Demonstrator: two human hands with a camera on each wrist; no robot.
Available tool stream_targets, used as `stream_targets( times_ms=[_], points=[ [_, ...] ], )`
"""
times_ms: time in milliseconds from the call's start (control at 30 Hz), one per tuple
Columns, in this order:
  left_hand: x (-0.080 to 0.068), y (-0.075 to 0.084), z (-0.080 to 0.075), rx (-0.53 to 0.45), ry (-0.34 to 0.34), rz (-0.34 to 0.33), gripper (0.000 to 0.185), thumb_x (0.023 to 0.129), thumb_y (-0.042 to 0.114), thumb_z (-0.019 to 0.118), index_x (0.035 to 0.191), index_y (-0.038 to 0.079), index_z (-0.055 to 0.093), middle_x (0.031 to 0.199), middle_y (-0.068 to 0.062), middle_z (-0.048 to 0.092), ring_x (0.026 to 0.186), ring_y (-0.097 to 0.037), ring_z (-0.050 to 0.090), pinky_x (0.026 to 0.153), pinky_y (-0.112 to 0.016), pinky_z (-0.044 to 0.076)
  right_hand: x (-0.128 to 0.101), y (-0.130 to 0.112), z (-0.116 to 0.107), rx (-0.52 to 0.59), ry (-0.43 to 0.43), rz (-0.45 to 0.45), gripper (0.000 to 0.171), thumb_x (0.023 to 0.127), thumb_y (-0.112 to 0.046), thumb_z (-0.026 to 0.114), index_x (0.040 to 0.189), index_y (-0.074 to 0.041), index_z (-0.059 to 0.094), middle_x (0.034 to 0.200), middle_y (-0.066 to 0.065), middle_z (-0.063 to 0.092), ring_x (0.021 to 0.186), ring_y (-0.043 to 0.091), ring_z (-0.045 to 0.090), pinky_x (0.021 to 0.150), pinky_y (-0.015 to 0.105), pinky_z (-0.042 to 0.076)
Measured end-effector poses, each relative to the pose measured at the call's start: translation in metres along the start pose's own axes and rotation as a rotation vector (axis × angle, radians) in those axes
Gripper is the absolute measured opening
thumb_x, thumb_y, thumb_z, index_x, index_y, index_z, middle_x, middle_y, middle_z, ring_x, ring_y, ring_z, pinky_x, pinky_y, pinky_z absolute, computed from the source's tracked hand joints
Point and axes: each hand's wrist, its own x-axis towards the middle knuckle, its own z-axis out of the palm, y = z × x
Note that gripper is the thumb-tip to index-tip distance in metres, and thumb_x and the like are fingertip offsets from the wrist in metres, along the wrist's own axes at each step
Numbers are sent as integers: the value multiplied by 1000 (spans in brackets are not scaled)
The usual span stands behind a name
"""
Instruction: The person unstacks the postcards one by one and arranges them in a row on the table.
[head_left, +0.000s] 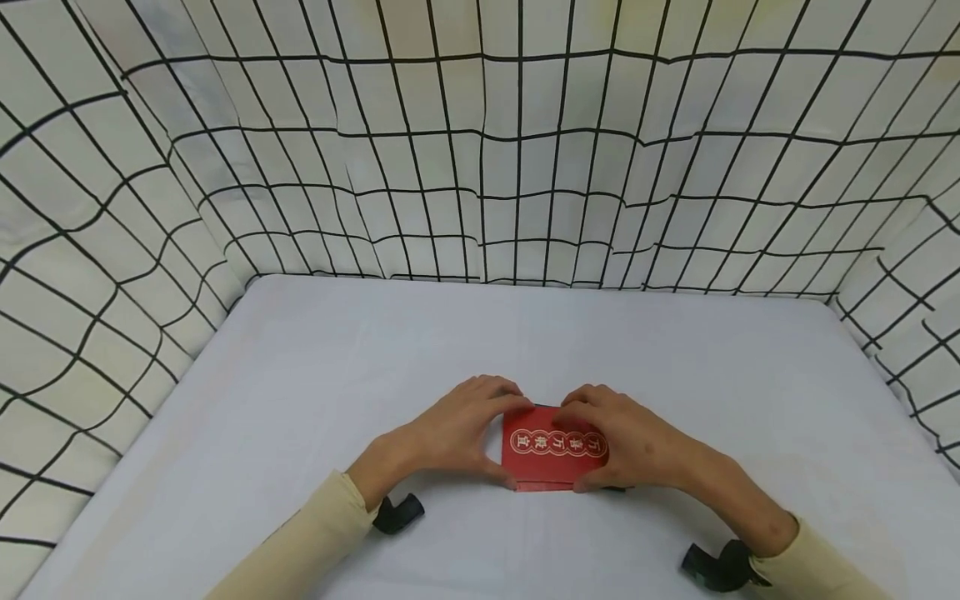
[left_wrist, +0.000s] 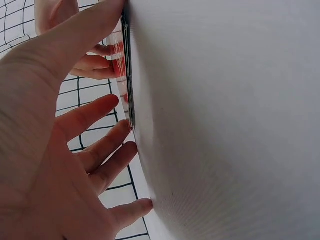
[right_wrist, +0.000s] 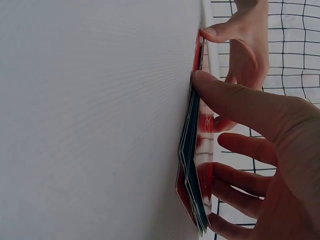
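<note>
A stack of red paper envelopes point(head_left: 543, 465) with gold-outlined characters on top lies flat in front of me on the white table. Darker envelopes point(right_wrist: 189, 140) show beneath the red one in the right wrist view, their edges slightly fanned. My left hand point(head_left: 456, 429) spans the stack's left end, thumb at the near corner and fingers at the far side. At the right end my right hand point(head_left: 637, 437) grips the stack, its thumb against the near edge and fingers over the far part. The right hand covers part of the top envelope's printing.
White cloth covers the table point(head_left: 360, 333). Behind it and along both sides stands a black grid net point(head_left: 517, 133) over pale sheeting. A dark wrist strap piece point(head_left: 399, 514) hangs below the left sleeve, another point(head_left: 720, 567) by the right sleeve.
</note>
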Motion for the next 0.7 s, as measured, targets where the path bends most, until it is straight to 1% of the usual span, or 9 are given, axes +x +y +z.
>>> stream_targets(
  times_ms=[100,233,467,700],
  points=[
    [1,0,0,2,5,5,87,71,52,92,146,24,58,145,2,54,138,-17,47,119,-45,44,-1,0,0,4,1,-1,75,70,-45,95,136,-25,64,135,-5,59,126,16,55,93,38,61],
    [2,1,0,5,9,7,87,72,53,92,146,25,58,144,3,54,137,-16,47,120,-43,42,-1,0,-1,6,5,0,77,71,-44,94,138,-25,62,137,-6,59,128,16,54,97,40,60],
    [4,2,0,4,24,26,85,72,51,92,146,22,59,143,2,55,137,-17,48,120,-45,42,-2,1,-4,21,3,12,77,72,-44,93,140,-24,62,141,-3,58,132,18,53,99,43,60],
    [5,3,-1,-11,20,-6,87,72,54,92,147,26,58,143,2,56,133,-16,51,114,-42,49,-1,-1,-7,40,2,11,73,74,-42,93,139,-25,62,144,-2,57,134,20,52,100,44,60]
  ],
)
